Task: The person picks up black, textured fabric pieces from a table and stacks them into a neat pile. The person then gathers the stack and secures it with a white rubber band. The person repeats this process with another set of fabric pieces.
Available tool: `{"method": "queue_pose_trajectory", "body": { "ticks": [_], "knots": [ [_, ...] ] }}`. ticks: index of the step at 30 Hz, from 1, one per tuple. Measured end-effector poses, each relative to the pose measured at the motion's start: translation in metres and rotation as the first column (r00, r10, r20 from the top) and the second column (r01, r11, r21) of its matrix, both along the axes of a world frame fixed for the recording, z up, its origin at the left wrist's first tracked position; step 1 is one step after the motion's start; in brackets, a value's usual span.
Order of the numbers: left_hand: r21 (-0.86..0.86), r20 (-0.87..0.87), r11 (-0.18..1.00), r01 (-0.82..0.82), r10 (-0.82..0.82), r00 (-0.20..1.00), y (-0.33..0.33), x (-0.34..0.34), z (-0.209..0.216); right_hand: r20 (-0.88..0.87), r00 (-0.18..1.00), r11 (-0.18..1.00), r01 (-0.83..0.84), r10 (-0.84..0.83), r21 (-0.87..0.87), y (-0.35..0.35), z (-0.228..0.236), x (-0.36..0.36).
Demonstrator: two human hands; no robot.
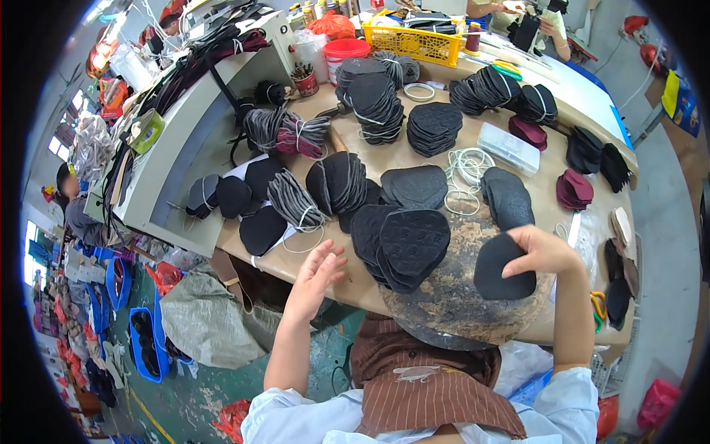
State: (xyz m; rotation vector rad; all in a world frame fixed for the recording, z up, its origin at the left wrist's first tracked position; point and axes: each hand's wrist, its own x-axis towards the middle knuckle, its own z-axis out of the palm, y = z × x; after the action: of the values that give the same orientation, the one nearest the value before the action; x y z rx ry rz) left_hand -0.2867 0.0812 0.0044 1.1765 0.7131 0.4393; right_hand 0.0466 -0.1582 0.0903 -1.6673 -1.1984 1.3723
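My right hand [546,251] pinches a flat black rounded piece [497,272], thumb on its upper face, over the right part of a worn round board [458,307]. My left hand [322,272] is raised near the table's front edge, fingers loosely stretched and nothing in them. Just right of it lies a fanned pile of black pieces [403,244], the top one faintly marked. Another stack of dark pieces [507,198] rests behind my right hand. Farther back, between these two, sits a flatter black stack [414,187].
White elastic bands [469,172] lie beside a clear plastic box [509,148]. Tied bundles [296,198] crowd the left side, near a grey machine housing [159,181]. A red bucket [346,50] and yellow basket [413,44] stand at the back. Scissors [597,305] lie at the right edge.
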Motion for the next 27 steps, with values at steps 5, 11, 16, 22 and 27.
{"method": "queue_pose_trajectory", "body": {
  "ticks": [5, 11, 16, 22, 27],
  "knots": [
    [-0.115, -0.026, 0.993, -0.002, -0.001, 1.000, -0.003, 0.011, -0.009, -0.138, 0.966, 0.972, 0.228, -0.218, 0.061, 0.013, 0.023, 0.025],
    [-0.281, 0.045, 0.949, 0.142, -0.134, 0.990, 0.004, 0.025, -0.015, 0.130, 0.988, 0.995, 0.068, -0.078, 0.077, 0.057, -0.001, 0.050],
    [-0.321, 0.023, 0.941, 0.111, -0.109, 0.994, 0.002, 0.040, -0.006, 0.458, 0.813, 0.919, 0.219, -0.358, 0.329, 0.121, -0.003, 0.045],
    [-0.376, -0.026, 0.924, 0.062, -0.078, 0.997, 0.009, 0.048, -0.008, 0.577, 0.806, 0.927, -0.306, 0.132, 0.215, 0.128, -0.024, -0.026],
    [0.172, 0.068, 0.985, -0.010, -0.002, 0.998, -0.024, 0.075, -0.008, 0.562, 0.827, 0.920, -0.234, 0.017, 0.316, 0.091, -0.056, -0.064]
  ]
}}
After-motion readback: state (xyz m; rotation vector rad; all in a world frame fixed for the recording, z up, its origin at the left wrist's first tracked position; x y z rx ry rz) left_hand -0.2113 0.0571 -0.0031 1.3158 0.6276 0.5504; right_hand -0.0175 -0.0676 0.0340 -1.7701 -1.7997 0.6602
